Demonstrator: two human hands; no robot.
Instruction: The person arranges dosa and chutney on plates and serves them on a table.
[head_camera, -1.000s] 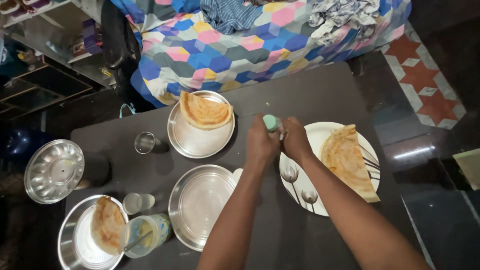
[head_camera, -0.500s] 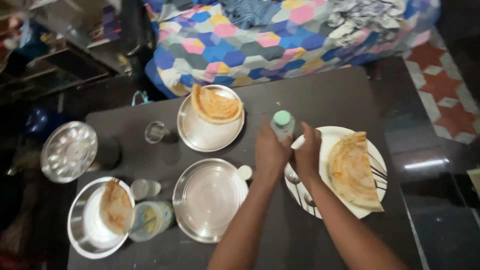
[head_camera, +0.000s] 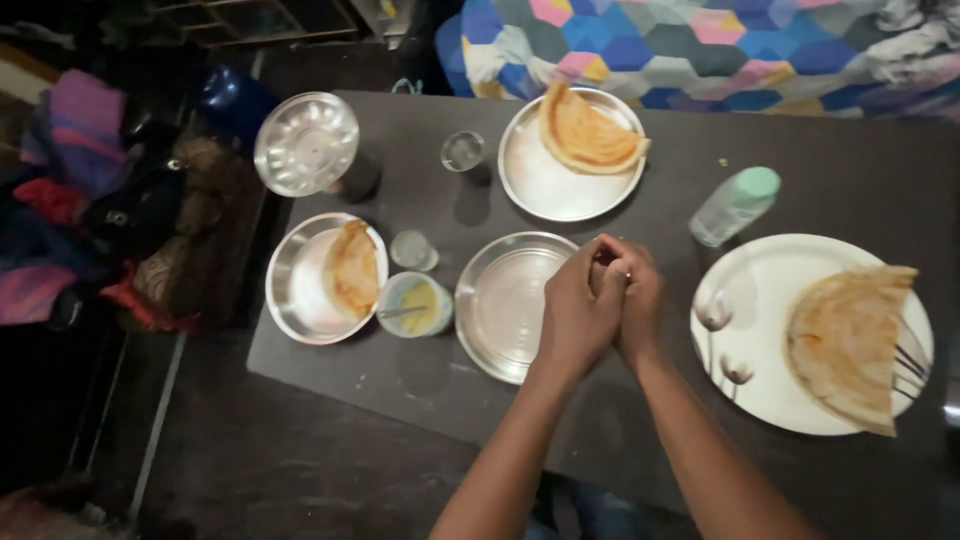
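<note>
We clasp left hand (head_camera: 578, 312) and right hand (head_camera: 636, 300) together, fingers closed on nothing visible, over the empty steel plate (head_camera: 505, 305) on the bench (head_camera: 850, 170); judged rigid, light, slippery, best gripped at its rim.

A home, set for a meal beside a bed

A dark table (head_camera: 640, 190) carries steel plates (head_camera: 572, 155) and a white plate (head_camera: 800, 330) with folded dosas (head_camera: 588, 135), steel tumblers (head_camera: 463, 152) and a small water bottle (head_camera: 735, 205); a bed with a hexagon-patterned quilt (head_camera: 700, 50) stands just behind, clothes and bags (head_camera: 90, 200) heaped on the floor alongside
</note>
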